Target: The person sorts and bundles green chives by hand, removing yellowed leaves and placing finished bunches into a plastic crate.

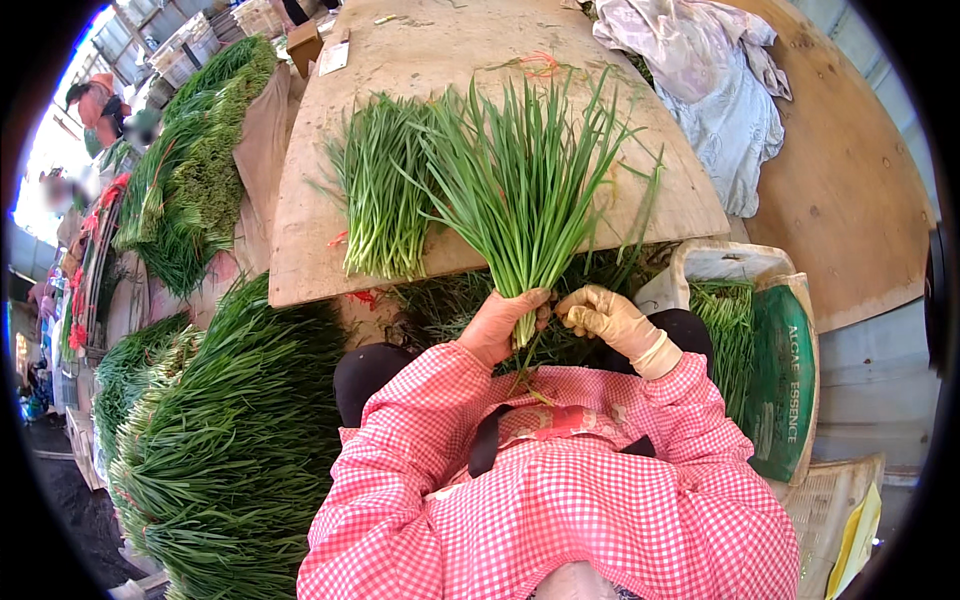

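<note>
My left hand is closed round the pale lower stems of a bunch of garlic chives. Its long green leaves fan out away from me, above the near edge of a wooden board. Just right of the stem ends is my right hand in a thin pale glove, its fingers curled in a pinch. Whatever those fingers hold is too small to make out. A few loose stalks hang below my left hand. On the board, left of the held bunch, lies another bundle of chives with its stem ends toward me.
Large heaps of chives stand at my left, with more piles farther off. At my right a white foam box holds chives beside a green sack. Cloths and red ties lie toward the far side.
</note>
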`<state>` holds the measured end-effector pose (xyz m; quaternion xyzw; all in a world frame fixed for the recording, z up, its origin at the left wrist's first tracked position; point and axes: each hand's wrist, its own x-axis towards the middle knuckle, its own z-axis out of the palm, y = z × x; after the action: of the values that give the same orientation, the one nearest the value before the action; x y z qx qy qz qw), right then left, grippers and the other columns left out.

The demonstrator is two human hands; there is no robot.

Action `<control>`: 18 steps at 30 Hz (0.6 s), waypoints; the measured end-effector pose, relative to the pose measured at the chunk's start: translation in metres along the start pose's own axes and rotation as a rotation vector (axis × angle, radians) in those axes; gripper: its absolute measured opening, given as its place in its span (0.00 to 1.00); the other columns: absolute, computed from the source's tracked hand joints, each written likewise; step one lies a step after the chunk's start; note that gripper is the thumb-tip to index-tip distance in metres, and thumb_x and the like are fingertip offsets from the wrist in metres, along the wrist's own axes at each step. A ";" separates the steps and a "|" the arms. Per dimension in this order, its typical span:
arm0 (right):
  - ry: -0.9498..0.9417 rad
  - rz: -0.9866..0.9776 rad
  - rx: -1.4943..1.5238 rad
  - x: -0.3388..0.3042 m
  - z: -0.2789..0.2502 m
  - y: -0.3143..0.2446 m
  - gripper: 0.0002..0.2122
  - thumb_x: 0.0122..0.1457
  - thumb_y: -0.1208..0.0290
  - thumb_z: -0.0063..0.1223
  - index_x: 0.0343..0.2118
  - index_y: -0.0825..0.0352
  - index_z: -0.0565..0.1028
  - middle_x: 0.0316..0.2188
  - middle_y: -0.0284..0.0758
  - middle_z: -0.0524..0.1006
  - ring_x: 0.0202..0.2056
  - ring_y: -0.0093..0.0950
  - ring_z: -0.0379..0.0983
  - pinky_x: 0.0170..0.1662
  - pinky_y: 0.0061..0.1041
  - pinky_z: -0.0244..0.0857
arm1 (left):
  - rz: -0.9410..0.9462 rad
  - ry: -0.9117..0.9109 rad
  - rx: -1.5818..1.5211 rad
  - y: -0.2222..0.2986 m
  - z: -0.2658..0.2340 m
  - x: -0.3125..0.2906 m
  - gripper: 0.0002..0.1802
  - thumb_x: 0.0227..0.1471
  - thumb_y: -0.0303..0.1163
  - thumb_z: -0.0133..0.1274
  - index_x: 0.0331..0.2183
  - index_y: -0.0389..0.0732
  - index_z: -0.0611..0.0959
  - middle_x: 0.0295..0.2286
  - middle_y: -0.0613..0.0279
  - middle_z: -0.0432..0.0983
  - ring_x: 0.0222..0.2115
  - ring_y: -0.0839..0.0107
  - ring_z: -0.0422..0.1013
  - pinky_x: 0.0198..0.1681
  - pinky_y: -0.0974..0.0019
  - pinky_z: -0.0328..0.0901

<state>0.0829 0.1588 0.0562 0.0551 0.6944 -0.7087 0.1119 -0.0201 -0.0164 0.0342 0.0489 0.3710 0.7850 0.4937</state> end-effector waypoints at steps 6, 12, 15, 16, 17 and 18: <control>0.190 -0.346 0.055 0.003 0.008 -0.026 0.10 0.57 0.65 0.49 0.32 0.67 0.71 0.28 0.27 0.71 0.26 0.13 0.61 0.31 0.13 0.58 | -0.028 0.069 0.056 -0.002 0.005 -0.003 0.13 0.47 0.29 0.55 0.37 0.41 0.72 0.28 0.67 0.70 0.24 0.75 0.67 0.27 0.70 0.66; 0.188 -0.317 0.021 0.003 0.012 -0.022 0.08 0.57 0.66 0.49 0.31 0.65 0.71 0.25 0.26 0.70 0.23 0.14 0.60 0.29 0.13 0.57 | 0.033 -0.017 0.100 -0.005 0.003 -0.002 0.12 0.47 0.29 0.54 0.36 0.40 0.72 0.26 0.66 0.69 0.23 0.75 0.67 0.25 0.71 0.64; 0.000 -0.020 -0.177 0.001 0.004 -0.005 0.16 0.59 0.54 0.41 0.31 0.65 0.71 0.22 0.27 0.70 0.23 0.16 0.64 0.26 0.15 0.59 | 0.020 0.070 0.130 0.001 0.010 -0.009 0.12 0.47 0.29 0.52 0.36 0.39 0.72 0.26 0.64 0.69 0.21 0.74 0.66 0.23 0.71 0.64; 0.022 0.078 -0.209 0.001 0.006 0.001 0.21 0.57 0.49 0.41 0.32 0.67 0.70 0.21 0.28 0.70 0.22 0.18 0.64 0.27 0.16 0.61 | 0.025 0.050 0.112 0.000 0.008 -0.007 0.12 0.47 0.30 0.52 0.36 0.39 0.71 0.27 0.64 0.69 0.21 0.74 0.66 0.23 0.71 0.64; -0.003 0.103 -0.179 0.002 0.004 0.003 0.25 0.55 0.44 0.40 0.35 0.68 0.70 0.23 0.30 0.70 0.24 0.19 0.66 0.29 0.16 0.61 | 0.004 0.087 0.109 0.002 0.009 -0.008 0.11 0.47 0.30 0.51 0.35 0.39 0.71 0.27 0.63 0.69 0.21 0.73 0.66 0.23 0.71 0.64; 0.028 0.157 -0.065 0.003 0.001 0.009 0.27 0.53 0.41 0.41 0.38 0.66 0.69 0.27 0.29 0.70 0.29 0.19 0.66 0.32 0.17 0.61 | -0.028 0.111 0.101 0.001 0.012 -0.007 0.11 0.48 0.31 0.51 0.35 0.39 0.71 0.27 0.63 0.68 0.21 0.73 0.66 0.23 0.71 0.64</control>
<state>0.0820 0.1576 0.0463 0.1155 0.7121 -0.6739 0.1594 -0.0121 -0.0164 0.0459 0.0251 0.4375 0.7599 0.4800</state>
